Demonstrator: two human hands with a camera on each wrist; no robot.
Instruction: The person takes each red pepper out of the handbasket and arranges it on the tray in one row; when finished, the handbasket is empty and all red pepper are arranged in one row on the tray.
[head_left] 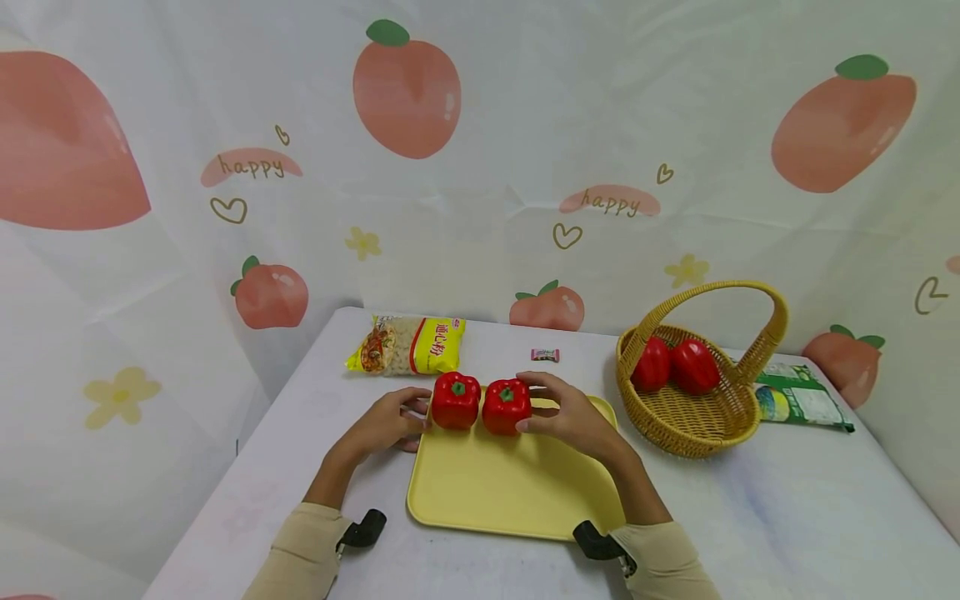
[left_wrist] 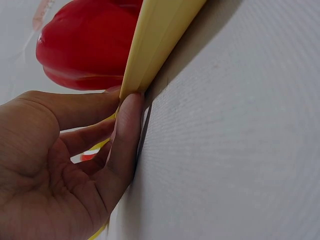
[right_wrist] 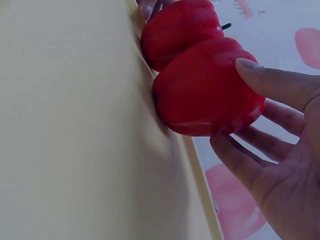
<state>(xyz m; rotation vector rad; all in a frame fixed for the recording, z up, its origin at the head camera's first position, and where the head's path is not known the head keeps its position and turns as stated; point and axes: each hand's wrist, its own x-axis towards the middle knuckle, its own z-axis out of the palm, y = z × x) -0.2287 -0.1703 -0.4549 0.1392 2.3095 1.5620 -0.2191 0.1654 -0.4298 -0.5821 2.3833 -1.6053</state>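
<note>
Two red bell peppers stand side by side at the back left of a yellow tray (head_left: 517, 487), stems up. My right hand (head_left: 566, 417) holds the right bell pepper (head_left: 506, 408), thumb on one side and fingers on the other, as the right wrist view also shows. Beside the left bell pepper (head_left: 455, 402) is my left hand (head_left: 386, 421). In the left wrist view, that hand's thumb and a finger pinch the tray's rim (left_wrist: 145, 55). Whether the thumb also touches the pepper I cannot tell.
To the right, a handled wicker basket (head_left: 693, 412) contains two red peppers (head_left: 693, 367). A green-and-white packet (head_left: 806, 396) lies partly behind it. Behind the tray are a yellow bag of pasta (head_left: 412, 346) and a small pink wrapped candy (head_left: 545, 355).
</note>
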